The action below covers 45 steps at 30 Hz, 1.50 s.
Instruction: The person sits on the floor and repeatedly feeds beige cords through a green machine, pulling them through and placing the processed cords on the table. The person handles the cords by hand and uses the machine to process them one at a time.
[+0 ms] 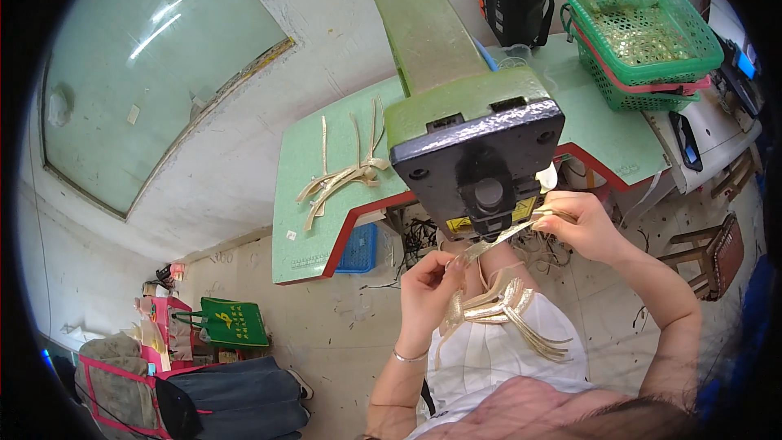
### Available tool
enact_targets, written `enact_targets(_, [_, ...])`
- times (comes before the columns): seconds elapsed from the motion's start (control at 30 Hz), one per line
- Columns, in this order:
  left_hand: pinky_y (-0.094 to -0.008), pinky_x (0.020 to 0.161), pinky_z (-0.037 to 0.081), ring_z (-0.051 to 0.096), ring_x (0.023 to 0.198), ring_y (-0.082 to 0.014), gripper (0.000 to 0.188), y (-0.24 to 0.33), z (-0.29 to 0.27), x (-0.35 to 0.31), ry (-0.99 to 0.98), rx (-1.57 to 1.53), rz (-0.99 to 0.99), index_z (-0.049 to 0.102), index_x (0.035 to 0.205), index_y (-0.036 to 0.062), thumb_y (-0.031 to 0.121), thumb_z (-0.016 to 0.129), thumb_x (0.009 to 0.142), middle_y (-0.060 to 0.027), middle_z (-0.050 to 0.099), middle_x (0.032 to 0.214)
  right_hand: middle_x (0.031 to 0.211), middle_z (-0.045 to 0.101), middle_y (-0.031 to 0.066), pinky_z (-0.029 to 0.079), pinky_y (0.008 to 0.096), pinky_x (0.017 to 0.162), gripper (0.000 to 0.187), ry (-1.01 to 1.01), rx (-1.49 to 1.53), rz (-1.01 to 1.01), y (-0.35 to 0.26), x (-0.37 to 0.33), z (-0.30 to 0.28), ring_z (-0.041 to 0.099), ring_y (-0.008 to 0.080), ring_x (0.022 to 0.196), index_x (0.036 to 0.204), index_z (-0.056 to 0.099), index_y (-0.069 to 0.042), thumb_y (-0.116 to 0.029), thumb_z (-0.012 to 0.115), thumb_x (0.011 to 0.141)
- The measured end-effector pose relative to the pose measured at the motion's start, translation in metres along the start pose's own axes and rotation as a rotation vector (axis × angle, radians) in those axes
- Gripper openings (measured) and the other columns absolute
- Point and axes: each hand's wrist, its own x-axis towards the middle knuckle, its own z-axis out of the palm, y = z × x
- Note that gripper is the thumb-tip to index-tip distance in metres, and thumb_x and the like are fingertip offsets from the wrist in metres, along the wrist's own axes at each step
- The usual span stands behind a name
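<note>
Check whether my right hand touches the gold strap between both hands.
Touching: the head view shows the right hand pinching the gold strap between thumb and fingers.

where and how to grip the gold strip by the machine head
Probably pinch the gold strip on either side of its middle, coming from left and right, as the left hand and right hand do: it is narrow and slants, so this leaves the part by the machine head free.

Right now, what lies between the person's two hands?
In the head view, a gold strap runs from the left hand to the right hand, near the green machine.
</note>
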Motion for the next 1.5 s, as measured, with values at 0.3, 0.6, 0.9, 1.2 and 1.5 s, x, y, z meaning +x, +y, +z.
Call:
enact_targets(0.3, [-0.0182, 0.054, 0.038, 0.049, 0.060, -0.0042, 0.013, -0.011, -0.032, -0.028, 0.176, -0.076, 0.010, 0.060, 0.083, -0.0015, 0.010, 0.059, 0.089, 0.0003, 0.057, 0.068, 0.061, 0.053, -0.0018, 0.037, 0.0211, 0.048, 0.022, -0.109, 0.203, 0.161, -0.017, 0.011, 0.026, 0.044, 0.0023, 0.054, 0.075, 0.058, 0.000, -0.018, 0.061, 0.088])
enact_targets(0.6, [-0.0273, 0.063, 0.041, 0.056, 0.067, -0.0148, 0.011, -0.038, -0.038, 0.002, 0.376, 0.717, 0.485, 0.063, 0.086, 0.0022, 0.012, 0.065, 0.083, -0.0034, 0.061, 0.074, 0.065, 0.062, 0.0011, 0.042, 0.0236, 0.053, 0.019, -0.108, 0.041, 0.183, -0.033, 0.021, 0.032, 0.048, 0.0026, 0.060, 0.086, 0.065, 0.004, -0.014, 0.067, 0.080])
enact_targets(0.9, [-0.0264, 0.058, 0.039, 0.052, 0.064, -0.0117, 0.017, 0.012, 0.003, 0.024, -0.148, 0.623, 0.251, 0.064, 0.075, 0.0004, 0.016, 0.068, 0.081, -0.0021, 0.058, 0.068, 0.066, 0.063, 0.0026, 0.040, 0.0250, 0.051, 0.020, -0.242, -0.157, 0.099, -0.016, 0.034, 0.018, 0.046, 0.0064, 0.054, 0.084, 0.067, 0.001, -0.019, 0.064, 0.081])
enact_targets(1.2, [-0.0204, 0.061, 0.039, 0.050, 0.065, -0.0066, 0.026, -0.009, 0.003, -0.012, 0.041, -0.020, -0.046, 0.064, 0.074, -0.0018, 0.017, 0.058, 0.090, -0.0008, 0.057, 0.070, 0.058, 0.046, -0.0077, 0.029, 0.0202, 0.045, 0.024, -0.336, 0.384, 0.555, -0.028, 0.018, 0.018, 0.036, 0.0020, 0.051, 0.090, 0.068, -0.005, -0.027, 0.059, 0.089])
enact_targets(1.5, [-0.0208, 0.070, 0.039, 0.050, 0.079, -0.0063, 0.023, -0.007, -0.060, 0.001, 0.466, -0.099, 0.190, 0.060, 0.101, 0.0010, 0.020, 0.049, 0.094, -0.0004, 0.058, 0.082, 0.086, 0.064, 0.0044, 0.045, 0.0247, 0.068, 0.024, -0.280, 0.336, 0.363, 0.017, 0.015, 0.075, 0.055, 0.0080, 0.076, 0.095, 0.064, 0.003, -0.019, 0.055, 0.091])
